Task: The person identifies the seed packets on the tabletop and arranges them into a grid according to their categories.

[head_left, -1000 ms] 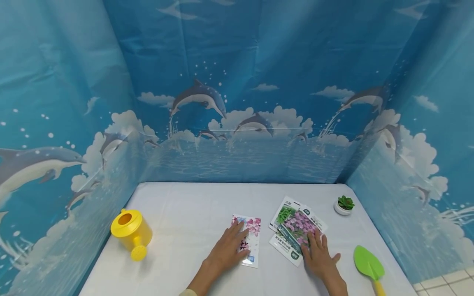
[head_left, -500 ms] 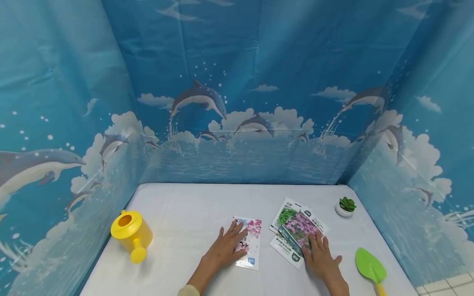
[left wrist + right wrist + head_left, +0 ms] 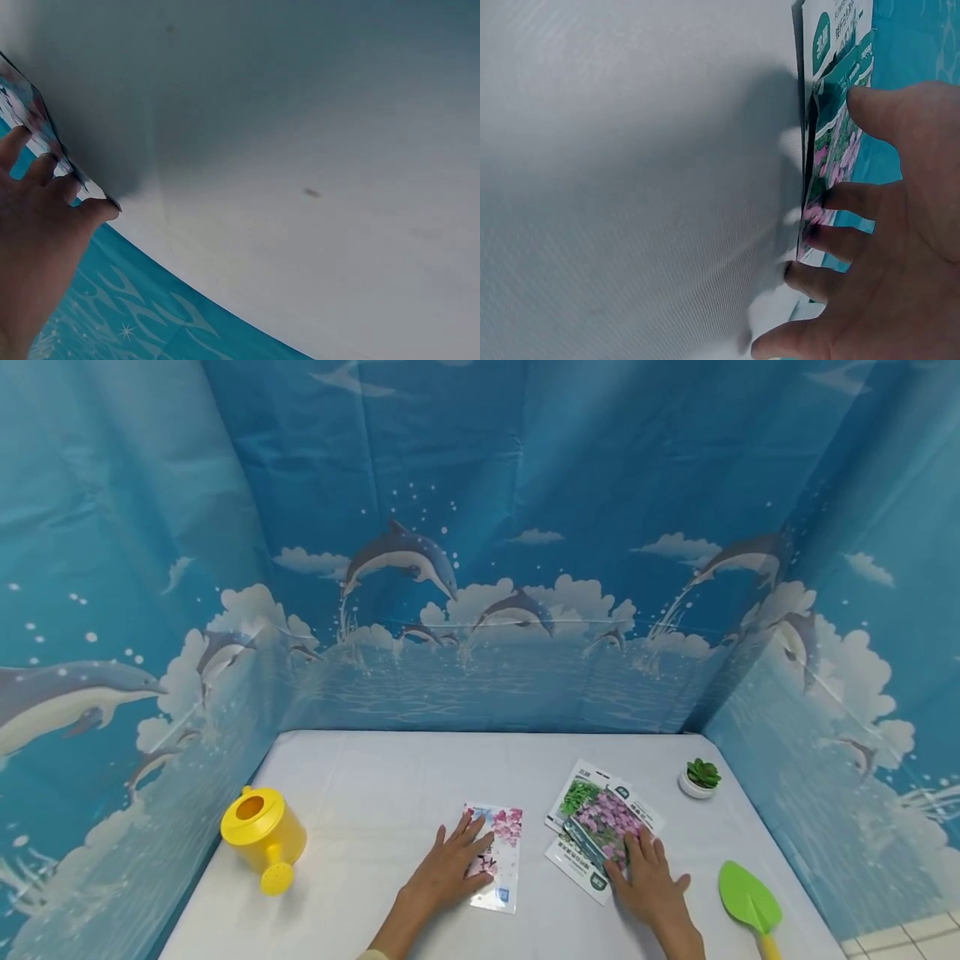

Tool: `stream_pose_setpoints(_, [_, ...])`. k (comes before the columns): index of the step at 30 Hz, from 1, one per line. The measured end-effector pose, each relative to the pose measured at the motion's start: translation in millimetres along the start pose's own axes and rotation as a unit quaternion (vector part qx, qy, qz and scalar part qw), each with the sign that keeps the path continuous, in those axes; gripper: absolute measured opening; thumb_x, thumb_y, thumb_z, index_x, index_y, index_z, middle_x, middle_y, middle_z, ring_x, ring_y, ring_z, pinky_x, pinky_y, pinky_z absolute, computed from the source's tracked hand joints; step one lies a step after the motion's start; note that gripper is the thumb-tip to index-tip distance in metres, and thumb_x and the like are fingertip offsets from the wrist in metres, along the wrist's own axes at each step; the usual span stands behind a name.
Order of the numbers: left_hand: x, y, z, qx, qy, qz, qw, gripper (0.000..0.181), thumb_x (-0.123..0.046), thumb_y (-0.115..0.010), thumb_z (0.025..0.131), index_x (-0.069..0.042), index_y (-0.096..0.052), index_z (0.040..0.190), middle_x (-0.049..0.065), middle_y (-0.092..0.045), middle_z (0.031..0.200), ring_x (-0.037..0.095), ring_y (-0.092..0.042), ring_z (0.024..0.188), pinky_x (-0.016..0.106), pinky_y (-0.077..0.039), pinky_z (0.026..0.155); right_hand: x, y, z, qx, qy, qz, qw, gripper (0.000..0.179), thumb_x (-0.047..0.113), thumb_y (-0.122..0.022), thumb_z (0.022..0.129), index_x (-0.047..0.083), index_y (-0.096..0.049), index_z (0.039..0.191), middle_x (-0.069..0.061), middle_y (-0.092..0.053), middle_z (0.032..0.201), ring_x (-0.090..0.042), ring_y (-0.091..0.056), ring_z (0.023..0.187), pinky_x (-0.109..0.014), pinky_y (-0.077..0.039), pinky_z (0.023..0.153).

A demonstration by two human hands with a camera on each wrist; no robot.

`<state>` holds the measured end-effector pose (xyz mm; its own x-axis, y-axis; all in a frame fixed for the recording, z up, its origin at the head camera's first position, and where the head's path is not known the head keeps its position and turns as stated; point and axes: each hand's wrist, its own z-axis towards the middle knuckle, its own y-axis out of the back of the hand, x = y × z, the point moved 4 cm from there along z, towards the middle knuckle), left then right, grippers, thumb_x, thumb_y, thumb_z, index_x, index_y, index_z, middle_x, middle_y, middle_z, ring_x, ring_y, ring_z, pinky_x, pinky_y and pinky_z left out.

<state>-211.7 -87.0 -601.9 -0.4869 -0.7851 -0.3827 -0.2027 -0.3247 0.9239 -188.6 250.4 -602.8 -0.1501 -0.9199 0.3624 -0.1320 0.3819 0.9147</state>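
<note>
In the head view my left hand [image 3: 447, 870] lies with fingers spread over a flat seed packet [image 3: 507, 860] printed with pink blossoms. The left wrist view has its fingertips and thumb on that packet [image 3: 34, 112]. My right hand [image 3: 651, 887], fingers extended, touches the lower right part of a seed packet [image 3: 606, 814] with purple-pink flowers. This one lies on top of other packets, one with green leaves [image 3: 579, 795] at its upper left. In the right wrist view the right hand's fingers [image 3: 847, 196] reach across the flowered packet's face, and its palm is raised.
A yellow watering can [image 3: 262, 835] stands at the left of the white-covered table [image 3: 375, 777]. On the right are a small potted succulent [image 3: 701, 777] and a green toy shovel [image 3: 750, 897] with a yellow handle. A blue dolphin-print curtain [image 3: 480, 568] surrounds the table.
The blossom packet has slid slightly left and nearer to me under my left hand. My right hand and the packets under it have stayed nearly still.
</note>
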Motion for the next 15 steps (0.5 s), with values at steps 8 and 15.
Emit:
stream_pose_setpoints(8, [3.4, -0.7, -10.6, -0.013, -0.001, -0.012, 0.9998, 0.066, -0.040, -0.076, 0.100, -0.015, -0.056, 0.158, 0.012, -0.040, 0.172, 0.039, -0.028, 0.162, 0.069, -0.030, 0.124, 2.2, 0.5, 2.6, -0.014, -0.001, -0.012, 0.9998, 0.079, 0.042, -0.065, 0.106, -0.015, -0.041, 0.155, -0.042, -0.022, 0.167, -0.069, -0.015, 0.152, -0.095, -0.020, 0.106])
stream_pose_setpoints(15, [4.7, 0.0, -21.3, -0.016, 0.005, -0.038, 0.9991, 0.067, -0.038, -0.076, 0.100, -0.015, -0.056, 0.159, 0.012, -0.038, 0.173, 0.040, -0.027, 0.162, 0.069, -0.027, 0.126, 5.0, 3.6, 3.1, -0.041, 0.009, -0.020, 0.9989, 0.073, 0.039, -0.067, 0.105, -0.016, -0.049, 0.150, -0.043, -0.030, 0.163, -0.070, -0.015, 0.151, -0.093, -0.022, 0.107])
